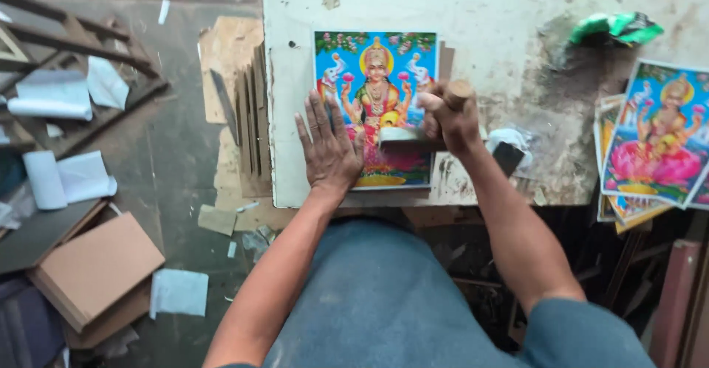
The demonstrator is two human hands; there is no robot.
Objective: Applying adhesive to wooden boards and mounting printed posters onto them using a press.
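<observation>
A bright devotional print (pixel 375 80), blue-backed with a seated figure on a pink lotus, lies flat near the front edge of the worn white tabletop (pixel 502 28), and everything here is easiest placed from it. The left hand (pixel 329 146) lies spread and flat on the print's lower left part, fingers straight and pointing away from the person, pressing down and gripping nothing. The right hand (pixel 450 121) sits at the print's right edge, clenched around a wooden-handled tool (pixel 458 93); a flat grey blade (pixel 402 135) reaches from that fist across the print's lower middle, close to the left thumb. Under the print's right side a strip of brown board (pixel 445 62) shows.

Just right of the print, beside the right wrist, lie a crumpled bit of clear plastic (pixel 509 138) and a small dark block (pixel 508 157). Further right, at the tabletop's far edge, a loose pile of similar prints (pixel 653 143) overhangs the side, with a green wad (pixel 617 27) above it. Left of the print, off the tabletop, thin brown boards (pixel 255 109) stand on edge, and beyond them the floor (pixel 170 154) holds paper rolls (pixel 46 180) and a stack of flat boards (pixel 96 268).
</observation>
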